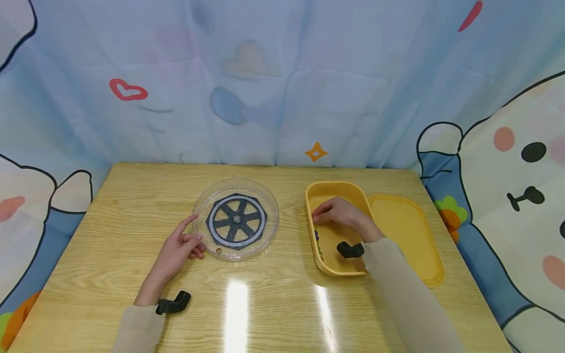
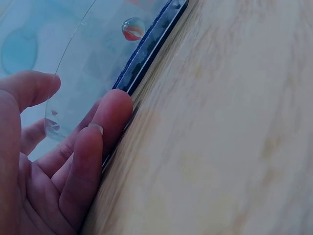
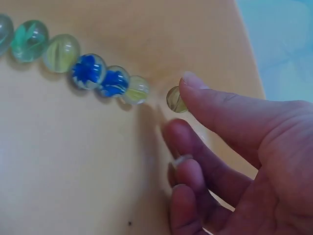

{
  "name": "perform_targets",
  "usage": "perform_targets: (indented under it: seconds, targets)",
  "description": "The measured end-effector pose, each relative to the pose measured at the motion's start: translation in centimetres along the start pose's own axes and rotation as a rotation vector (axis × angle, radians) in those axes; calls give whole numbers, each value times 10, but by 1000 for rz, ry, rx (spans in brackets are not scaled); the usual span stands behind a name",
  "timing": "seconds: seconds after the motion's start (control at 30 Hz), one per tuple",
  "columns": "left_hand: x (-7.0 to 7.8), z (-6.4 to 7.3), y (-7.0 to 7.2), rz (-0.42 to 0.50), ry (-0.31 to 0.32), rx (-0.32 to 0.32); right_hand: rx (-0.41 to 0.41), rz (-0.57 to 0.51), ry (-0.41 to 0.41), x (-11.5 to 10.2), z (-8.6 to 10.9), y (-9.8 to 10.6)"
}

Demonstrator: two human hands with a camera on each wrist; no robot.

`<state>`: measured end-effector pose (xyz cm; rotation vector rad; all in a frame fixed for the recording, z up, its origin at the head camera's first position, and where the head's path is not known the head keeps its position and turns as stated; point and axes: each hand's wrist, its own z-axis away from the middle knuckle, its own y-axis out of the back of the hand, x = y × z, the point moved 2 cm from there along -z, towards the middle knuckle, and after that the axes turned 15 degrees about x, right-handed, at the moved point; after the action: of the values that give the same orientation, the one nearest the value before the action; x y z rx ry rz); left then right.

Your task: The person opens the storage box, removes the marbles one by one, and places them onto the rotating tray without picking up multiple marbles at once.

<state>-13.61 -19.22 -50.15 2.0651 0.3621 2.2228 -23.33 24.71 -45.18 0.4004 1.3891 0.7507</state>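
A clear round dish (image 1: pixel 200 206) stands left of centre, with a dark six-spoked wheel pattern (image 1: pixel 237 220) showing in it. One clear marble with an orange-red swirl (image 2: pixel 133 29) lies near its rim. Beside that rim my left hand (image 1: pixel 174 250) rests, index finger extended and thumb against the edge. My right hand (image 1: pixel 342 213) reaches into a yellow box (image 1: pixel 337 186), by its left wall. In the right wrist view its thumb overlaps a yellowish marble (image 3: pixel 175 99); the index fingertip is slightly apart below. Several marbles line up nearby, including a blue-patterned marble (image 3: pixel 88 71) and a green one (image 3: pixel 30 41).
A flat yellow lid (image 1: pixel 406 235) lies right of the box, partly behind the right forearm. The wooden table (image 1: pixel 278 304) ends at a patterned curtain (image 1: pixel 273 98) at the back. Black wrist cameras sit on both wrists.
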Motion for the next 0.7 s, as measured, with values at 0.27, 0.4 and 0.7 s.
perform_targets:
  seconds: [0.27, 0.4, 0.7]
  targets:
    - [-1, 0, 0, -6, 4, 2, 22, -98, -68, -2, 1, 6]
    - [0, -1, 0, -8, -6, 4, 49, -125, -67, -6, 4, 10]
    - [2, 0, 0, -7, -17, 1, 238, -187, -52, -25, 10, 17]
